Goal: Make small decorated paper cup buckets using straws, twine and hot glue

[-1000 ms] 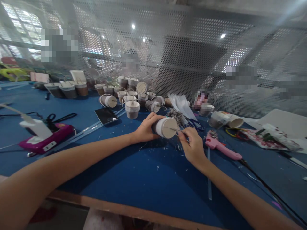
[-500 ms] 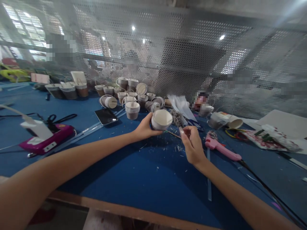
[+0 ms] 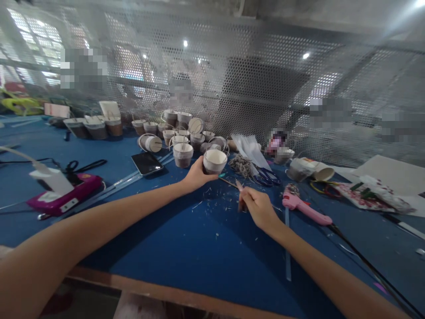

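Observation:
My left hand (image 3: 195, 176) is closed around a small whitish cup-like pot (image 3: 215, 162), holding it tilted above the blue table. Its pale inside faces up towards me. My right hand (image 3: 257, 204) is closed, fingertips pinched at the end of a thin brown stick (image 3: 229, 182). That stick reaches to just under the pot, where a teal tip (image 3: 222, 176) shows. Beyond the right hand lie a tangled heap of grey-brown strands (image 3: 241, 165) and blue-handled scissors (image 3: 267, 176). Another pot with a handle (image 3: 183, 155) stands left of the held one.
Several similar pots (image 3: 94, 126) stand at the back. A black phone (image 3: 147, 163) and a purple power strip (image 3: 68, 195) lie to the left. A pink glue gun (image 3: 307, 209) with a black cord is at the right. Scraps litter the table (image 3: 186, 248).
The pot in my left hand has shifted left and slightly up, showing more of its side. My right hand has moved left and down; the stick has shifted left too.

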Demonstrator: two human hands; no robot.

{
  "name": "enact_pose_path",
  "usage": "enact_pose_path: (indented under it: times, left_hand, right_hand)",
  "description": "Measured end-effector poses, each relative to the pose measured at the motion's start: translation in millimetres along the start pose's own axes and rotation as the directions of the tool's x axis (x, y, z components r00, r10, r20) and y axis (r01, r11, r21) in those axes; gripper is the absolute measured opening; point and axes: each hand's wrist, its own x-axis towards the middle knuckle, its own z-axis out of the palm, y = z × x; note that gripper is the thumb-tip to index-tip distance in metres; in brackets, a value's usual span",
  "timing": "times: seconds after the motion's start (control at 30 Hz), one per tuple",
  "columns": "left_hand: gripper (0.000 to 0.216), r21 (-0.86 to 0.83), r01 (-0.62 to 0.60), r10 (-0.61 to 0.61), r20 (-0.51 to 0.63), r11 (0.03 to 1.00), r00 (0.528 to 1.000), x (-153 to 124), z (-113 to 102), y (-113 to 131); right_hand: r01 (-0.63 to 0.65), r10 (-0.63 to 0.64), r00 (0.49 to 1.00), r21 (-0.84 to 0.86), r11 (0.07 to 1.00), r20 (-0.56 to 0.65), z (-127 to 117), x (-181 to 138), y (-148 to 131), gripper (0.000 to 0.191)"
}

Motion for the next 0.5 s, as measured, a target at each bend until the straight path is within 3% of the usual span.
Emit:
enact_pose_path:
  times: [0.13, 0.2, 0.3, 0.37, 0.5]
  left_hand:
    - [0.083, 0.290, -0.137, 0.153, -0.032, 0.947, 0.988, 5.3, -12.8, -0.3]
    - [0.083, 0.360, -0.111, 0.136, -0.046, 0.926, 0.990, 9.6, -18.8, -1.2]
    - [0.067, 0.430, -0.076, 0.103, -0.038, 0.899, 0.994, 17.6, -26.0, -2.4]
    - [0.063, 0.415, -0.095, 0.095, 0.021, 0.905, 0.995, 23.1, -29.7, -2.8]
    - [0.067, 0.228, -0.085, 0.040, 0.194, 0.970, 0.980, 30.7, -35.2, -5.9]
  right_hand:
    - [0.147, -0.143, 0.989, -0.116, 0.982, 0.042, -0.2, 4.7, -1.0, 0.038]
    - [0.128, -0.118, 0.989, -0.110, 0.986, 0.093, 0.2, 5.8, 1.2, 0.043]
    - [0.000, 0.013, 0.996, -0.136, 0.991, 0.088, 2.3, 7.3, 8.0, 0.051]
    - [-0.078, 0.090, 0.994, -0.191, 0.979, 0.056, 4.2, 9.2, 13.9, 0.054]
    - [-0.195, 0.195, 0.980, -0.289, 0.937, -0.030, 6.2, 14.2, 24.6, 0.057]
